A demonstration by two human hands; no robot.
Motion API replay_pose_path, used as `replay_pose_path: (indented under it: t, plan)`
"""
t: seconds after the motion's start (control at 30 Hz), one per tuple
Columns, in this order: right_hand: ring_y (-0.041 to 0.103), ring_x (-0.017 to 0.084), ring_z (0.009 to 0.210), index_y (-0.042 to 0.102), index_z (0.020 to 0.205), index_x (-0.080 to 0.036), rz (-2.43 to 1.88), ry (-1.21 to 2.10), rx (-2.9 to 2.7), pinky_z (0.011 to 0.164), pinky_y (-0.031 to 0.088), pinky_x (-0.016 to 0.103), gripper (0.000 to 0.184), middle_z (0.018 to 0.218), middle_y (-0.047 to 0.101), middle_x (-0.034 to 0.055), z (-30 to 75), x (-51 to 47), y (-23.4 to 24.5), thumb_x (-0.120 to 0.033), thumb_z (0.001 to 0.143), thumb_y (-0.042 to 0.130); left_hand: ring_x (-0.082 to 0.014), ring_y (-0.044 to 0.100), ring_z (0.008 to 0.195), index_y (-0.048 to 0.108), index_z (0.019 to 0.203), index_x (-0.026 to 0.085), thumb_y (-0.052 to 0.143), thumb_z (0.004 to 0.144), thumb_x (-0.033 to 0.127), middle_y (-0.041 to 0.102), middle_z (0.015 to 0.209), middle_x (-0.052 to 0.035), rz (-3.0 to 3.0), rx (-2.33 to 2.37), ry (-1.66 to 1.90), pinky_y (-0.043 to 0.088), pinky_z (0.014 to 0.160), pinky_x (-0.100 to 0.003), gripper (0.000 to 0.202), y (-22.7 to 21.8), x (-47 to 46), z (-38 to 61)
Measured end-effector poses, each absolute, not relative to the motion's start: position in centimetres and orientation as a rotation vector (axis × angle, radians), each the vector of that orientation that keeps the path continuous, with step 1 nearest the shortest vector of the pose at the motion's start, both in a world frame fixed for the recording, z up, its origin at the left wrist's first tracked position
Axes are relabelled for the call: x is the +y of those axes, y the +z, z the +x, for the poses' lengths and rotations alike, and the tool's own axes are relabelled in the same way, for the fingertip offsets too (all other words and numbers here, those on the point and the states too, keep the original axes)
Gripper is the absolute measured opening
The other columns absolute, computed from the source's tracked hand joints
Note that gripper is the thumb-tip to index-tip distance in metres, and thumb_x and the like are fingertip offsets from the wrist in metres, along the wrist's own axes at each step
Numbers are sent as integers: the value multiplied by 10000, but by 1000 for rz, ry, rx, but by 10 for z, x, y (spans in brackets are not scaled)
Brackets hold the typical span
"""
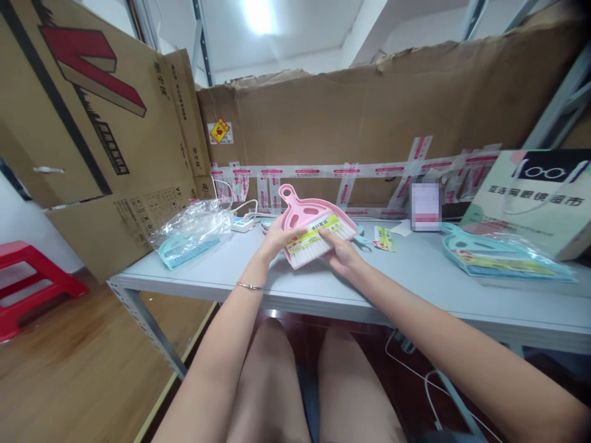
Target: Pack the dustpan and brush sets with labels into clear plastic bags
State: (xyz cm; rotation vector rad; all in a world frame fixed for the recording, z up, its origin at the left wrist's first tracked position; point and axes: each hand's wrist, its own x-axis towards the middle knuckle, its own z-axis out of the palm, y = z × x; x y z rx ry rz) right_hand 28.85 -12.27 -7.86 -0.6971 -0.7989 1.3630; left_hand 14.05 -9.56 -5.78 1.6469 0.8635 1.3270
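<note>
A pink dustpan is held up over the table's front part, tilted, with its ring handle pointing up and to the left. Against it lies a brush with white bristles, crossed by a yellow-green label. My left hand grips the left side, thumb across the label. On the lower right, my right hand pinches the brush and pan, thumb on the label. Partly hidden behind the pan, a light-blue handle shows on the table. Close by lies a yellow-green label card.
A light-blue dustpan in clear plastic lies left on the grey table; another wrapped light-blue dustpan lies right. A phone-like screen stands behind. Cardboard walls the back, a large carton the left. A red stool stands left.
</note>
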Motion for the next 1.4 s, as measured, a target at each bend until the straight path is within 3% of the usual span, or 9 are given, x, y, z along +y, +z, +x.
replay_pose_path:
  t: [0.2, 0.27, 0.43, 0.53, 0.63, 0.9, 1.03, 1.23, 1.4]
  plan:
    - [672, 202, 892, 609, 905, -202, -646, 1414, -651, 745, 592, 339, 248, 892, 716, 12, 294, -122, -78, -75, 698, 660, -198, 610, 974, 574, 1088, 152, 500, 856, 400, 643, 1103, -114, 1960, 1655, 1497, 467, 861, -326, 348, -38, -89, 85]
    - [673, 209, 891, 604, 892, -200, -642, 1403, -642, 749, 594, 357, 239, 889, 716, 15, 294, -120, -79, -76, 696, 662, -278, 540, 1110, 571, 1074, 132, 524, 834, 338, 602, 1167, -175, 1957, 1865, 1490, 385, 959, -438, 320, -31, -87, 44]
    - [675, 213, 894, 599, 866, -202, -634, 1382, -630, 749, 596, 359, 242, 888, 717, 18, 296, -115, -81, -74, 676, 679, -449, 530, 1068, 638, 842, 96, 604, 694, 204, 626, 1030, -273, 2086, 2603, 669, 329, 886, -569, 186, -28, -93, -37]
    - [678, 212, 891, 606, 848, -197, -637, 1370, -628, 749, 597, 344, 223, 883, 720, 25, 298, -114, -80, -72, 677, 676, -398, 576, 985, 652, 731, 137, 462, 753, 157, 663, 889, -219, 2153, 2604, 678, 336, 853, -536, 192, -28, -106, -51]
    - [681, 197, 876, 624, 874, -194, -644, 1363, -613, 747, 599, 319, 226, 892, 722, 22, 300, -115, -77, -64, 692, 659, -323, 540, 1083, 671, 823, 210, 379, 826, 197, 669, 1021, -142, 2335, 2512, 775, 292, 931, -489, 292, -31, -122, -46]
    - [664, 179, 943, 635, 870, -206, -695, 1305, -523, 773, 597, 291, 222, 938, 719, 3, 326, -124, -72, -45, 718, 634, -216, 551, 1093, 684, 838, 284, 417, 834, 179, 703, 1033, -21, 2838, 1582, 793, 264, 976, -409, 287, -70, -136, -13]
    - [644, 193, 1007, 640, 906, -215, -728, 1258, -519, 792, 595, 310, 263, 993, 710, 6, 341, -130, -76, -34, 715, 626, -224, 504, 1166, 638, 931, 241, 407, 759, 94, 636, 1190, -36, 2646, 1672, 878, 292, 987, -420, 323, -64, -136, 3]
    - [654, 192, 987, 635, 923, -212, -754, 1247, -524, 773, 597, 294, 260, 1045, 699, 15, 343, -139, -77, -45, 724, 626, -357, 520, 1083, 597, 1071, 104, 509, 815, 403, 599, 1138, -191, 2553, 2249, 647, 410, 864, -464, 403, -60, -136, 50]
    - [677, 211, 920, 642, 929, -192, -754, 1308, -554, 772, 599, 334, 258, 1002, 713, 28, 339, -160, -75, -53, 712, 655, -305, 585, 967, 633, 912, 99, 386, 842, 110, 631, 953, -171, 2539, 2406, 491, 449, 757, -376, 258, -68, -131, 61]
